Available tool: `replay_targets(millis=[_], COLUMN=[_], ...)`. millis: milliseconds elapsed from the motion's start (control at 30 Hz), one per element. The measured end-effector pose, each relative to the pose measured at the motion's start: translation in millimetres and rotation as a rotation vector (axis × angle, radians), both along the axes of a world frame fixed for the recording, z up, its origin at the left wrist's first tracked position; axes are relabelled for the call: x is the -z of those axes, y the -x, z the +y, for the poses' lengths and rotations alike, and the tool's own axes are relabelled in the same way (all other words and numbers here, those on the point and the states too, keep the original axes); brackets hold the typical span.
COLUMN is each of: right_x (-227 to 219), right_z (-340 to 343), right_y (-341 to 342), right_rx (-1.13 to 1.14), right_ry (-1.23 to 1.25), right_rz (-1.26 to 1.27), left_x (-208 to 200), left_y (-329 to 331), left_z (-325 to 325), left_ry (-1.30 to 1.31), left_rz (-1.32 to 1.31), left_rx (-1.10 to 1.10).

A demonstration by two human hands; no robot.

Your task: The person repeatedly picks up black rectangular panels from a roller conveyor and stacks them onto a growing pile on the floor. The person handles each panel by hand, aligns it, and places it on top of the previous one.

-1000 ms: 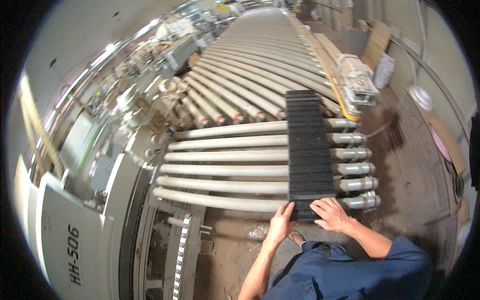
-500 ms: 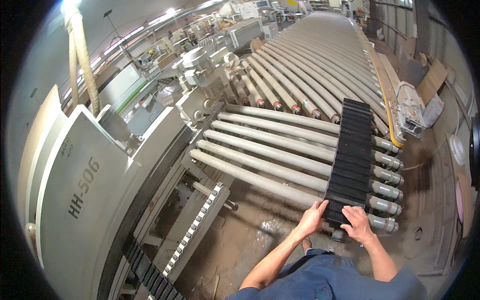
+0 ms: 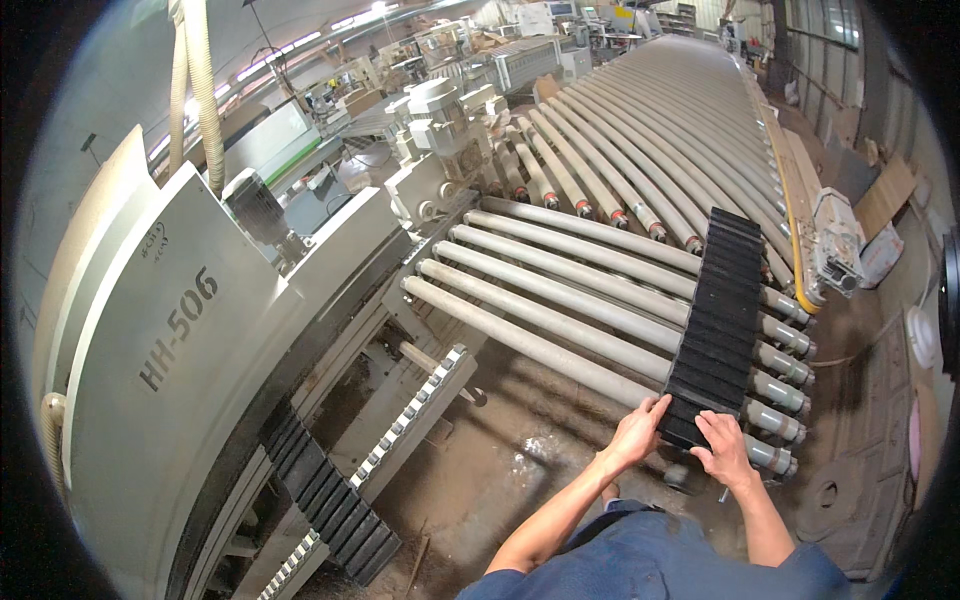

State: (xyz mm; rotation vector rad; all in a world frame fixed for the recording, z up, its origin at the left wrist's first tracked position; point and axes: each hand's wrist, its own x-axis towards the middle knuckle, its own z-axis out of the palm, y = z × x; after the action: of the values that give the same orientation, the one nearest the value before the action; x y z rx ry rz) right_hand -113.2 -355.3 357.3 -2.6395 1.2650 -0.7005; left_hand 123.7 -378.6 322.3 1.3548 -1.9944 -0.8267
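Both hands grip the near end of a long row of black strips; the left hand has its fingers at the left corner of that end, and the right hand has its fingers bent at the right corner; how firmly they press, I cannot tell. The row lies across several pale rollers, close to their right ends, and stretches away from the person, its strips packed side by side; beyond it, a long roller conveyor runs toward the back of the room, with a yellow rail along its right edge. At the left stands a large grey machine; a second row of black strips slopes out from its lower edge, near a chain of white blocks; a ribbed hose hangs above the machine; brown floor shows between the machine and the person's blue clothing.
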Motion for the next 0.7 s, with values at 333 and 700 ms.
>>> replay_targets(millis=[333,700], right_x=[-33.7,-18.5], right_z=[-34.6,-38.3], right_y=[-89.2,-317.9], right_rx=[-0.230,-1.010], right_ry=[0.053,0.018], right_rz=[-0.097,-0.035], left_x=[76.4,198.3], left_y=[-55.2,-103.3], left_z=[98.8,317.4], left_ry=[-0.003,-0.683], left_rz=[0.110,0.062], left_rx=[-0.497,-1.106])
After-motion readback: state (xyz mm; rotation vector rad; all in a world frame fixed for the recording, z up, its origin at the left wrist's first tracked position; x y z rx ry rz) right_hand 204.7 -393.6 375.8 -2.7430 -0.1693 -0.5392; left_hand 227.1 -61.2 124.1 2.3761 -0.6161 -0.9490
